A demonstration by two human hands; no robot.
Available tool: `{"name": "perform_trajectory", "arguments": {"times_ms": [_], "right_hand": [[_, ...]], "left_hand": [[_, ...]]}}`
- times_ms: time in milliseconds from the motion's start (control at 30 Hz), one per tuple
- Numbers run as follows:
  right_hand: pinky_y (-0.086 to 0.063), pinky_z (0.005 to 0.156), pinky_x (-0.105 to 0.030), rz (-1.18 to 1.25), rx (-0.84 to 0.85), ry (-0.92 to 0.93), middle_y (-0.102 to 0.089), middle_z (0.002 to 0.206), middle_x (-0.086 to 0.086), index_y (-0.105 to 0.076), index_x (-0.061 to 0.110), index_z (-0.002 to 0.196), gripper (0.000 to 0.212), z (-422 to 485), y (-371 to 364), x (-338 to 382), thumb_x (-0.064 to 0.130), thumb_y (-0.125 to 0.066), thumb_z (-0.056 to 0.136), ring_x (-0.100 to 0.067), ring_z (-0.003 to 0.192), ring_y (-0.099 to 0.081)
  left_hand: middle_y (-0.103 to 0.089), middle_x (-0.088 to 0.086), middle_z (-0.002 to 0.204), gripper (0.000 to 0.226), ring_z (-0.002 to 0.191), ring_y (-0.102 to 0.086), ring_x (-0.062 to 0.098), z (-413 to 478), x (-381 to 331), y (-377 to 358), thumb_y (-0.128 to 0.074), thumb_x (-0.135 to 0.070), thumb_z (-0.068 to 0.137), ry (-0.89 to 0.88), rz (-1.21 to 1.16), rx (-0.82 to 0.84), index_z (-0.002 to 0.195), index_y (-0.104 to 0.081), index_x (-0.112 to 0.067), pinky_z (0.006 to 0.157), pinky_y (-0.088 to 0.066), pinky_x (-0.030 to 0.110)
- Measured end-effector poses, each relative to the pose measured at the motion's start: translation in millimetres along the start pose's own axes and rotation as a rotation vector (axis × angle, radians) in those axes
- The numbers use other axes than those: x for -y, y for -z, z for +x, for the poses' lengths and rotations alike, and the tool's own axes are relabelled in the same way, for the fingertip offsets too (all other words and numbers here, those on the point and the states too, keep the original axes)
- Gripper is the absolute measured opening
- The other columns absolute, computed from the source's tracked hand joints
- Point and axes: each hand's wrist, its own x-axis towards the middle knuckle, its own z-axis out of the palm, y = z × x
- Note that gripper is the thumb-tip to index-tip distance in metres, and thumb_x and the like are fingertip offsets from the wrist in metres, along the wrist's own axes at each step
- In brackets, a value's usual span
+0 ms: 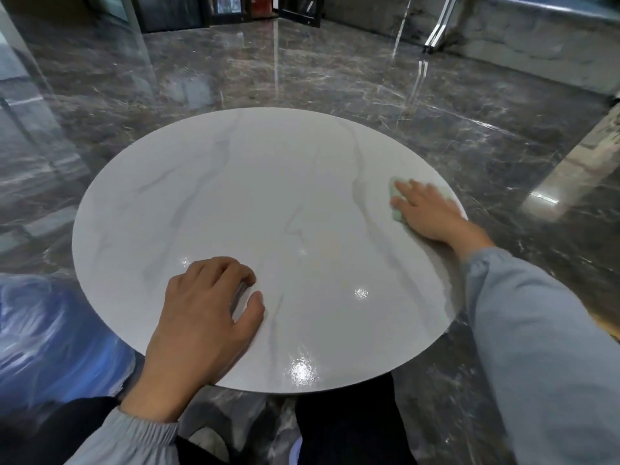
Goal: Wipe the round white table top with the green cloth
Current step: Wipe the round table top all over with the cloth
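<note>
The round white table top, glossy with faint grey veins, fills the middle of the head view. My right hand lies flat with straight fingers on the pale green cloth at the table's right edge; the hand hides most of the cloth. My left hand rests on the near left part of the top, its fingers bent with the tips touching the surface and nothing held.
A dark polished marble floor surrounds the table. A blue blurred object sits low at the left. Dark furniture and a metal leg stand at the back. My dark-trousered legs are under the near edge.
</note>
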Motion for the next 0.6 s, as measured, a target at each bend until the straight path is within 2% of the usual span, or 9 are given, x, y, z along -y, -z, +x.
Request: {"name": "perform_trajectory", "arguments": {"times_ms": [133, 200, 267, 433, 533, 600], "right_hand": [[0.004, 0.123, -0.062, 0.030, 0.006, -0.141, 0.002, 0.173, 0.015, -0.010, 0.049, 0.162, 0.060, 10, 7, -1, 0.060, -0.023, 0.104, -0.022, 0.160, 0.006], [0.007, 0.121, -0.065, 0.036, 0.024, -0.125, 0.006, 0.173, 0.015, -0.005, 0.051, 0.162, 0.059, 4, 7, 20, 0.056, -0.022, 0.105, -0.025, 0.159, 0.010], [0.008, 0.122, -0.063, 0.013, 0.052, 0.010, 0.009, 0.173, 0.015, -0.002, 0.052, 0.161, 0.057, -10, 0, 54, 0.055, -0.020, 0.107, -0.024, 0.159, 0.013], [0.010, 0.124, -0.055, -0.086, 0.083, 0.506, 0.006, 0.172, 0.018, -0.004, 0.052, 0.161, 0.054, -69, -33, 136, 0.055, -0.018, 0.109, -0.017, 0.159, 0.013], [0.007, 0.124, -0.049, -0.057, 0.113, 0.552, 0.003, 0.171, 0.021, -0.006, 0.053, 0.161, 0.055, -57, -28, 125, 0.060, -0.019, 0.108, -0.010, 0.158, 0.011], [0.003, 0.125, -0.050, -0.043, 0.091, 0.438, 0.001, 0.172, 0.021, -0.007, 0.053, 0.160, 0.056, -36, -16, 96, 0.062, -0.020, 0.107, -0.012, 0.159, 0.007]], "left_hand": [[-0.061, -0.013, 0.112, 0.027, 0.111, -0.054, 0.017, 1, 0, -1, -0.053, -0.046, 0.091, -0.003, -0.012, -0.009, 0.107, -0.067, -0.030, 0.091, -0.035, 0.034], [-0.061, -0.013, 0.112, 0.026, 0.110, -0.054, 0.017, 1, 1, -2, -0.053, -0.046, 0.090, -0.013, -0.013, -0.014, 0.106, -0.067, -0.030, 0.091, -0.036, 0.035], [-0.061, -0.013, 0.111, 0.026, 0.110, -0.054, 0.017, 1, 2, -3, -0.053, -0.046, 0.090, -0.022, -0.007, -0.020, 0.106, -0.066, -0.030, 0.091, -0.036, 0.035], [-0.060, -0.013, 0.111, 0.026, 0.110, -0.053, 0.018, 1, 3, -3, -0.053, -0.046, 0.090, -0.039, 0.000, -0.024, 0.106, -0.065, -0.030, 0.089, -0.034, 0.036], [-0.060, -0.013, 0.109, 0.023, 0.108, -0.053, 0.018, 1, 3, -2, -0.056, -0.043, 0.089, -0.042, -0.003, -0.044, 0.105, -0.065, -0.030, 0.088, -0.034, 0.035], [-0.060, -0.014, 0.109, 0.024, 0.107, -0.054, 0.018, 1, 2, -2, -0.054, -0.045, 0.089, -0.043, -0.011, -0.048, 0.104, -0.065, -0.030, 0.087, -0.035, 0.035]]}}
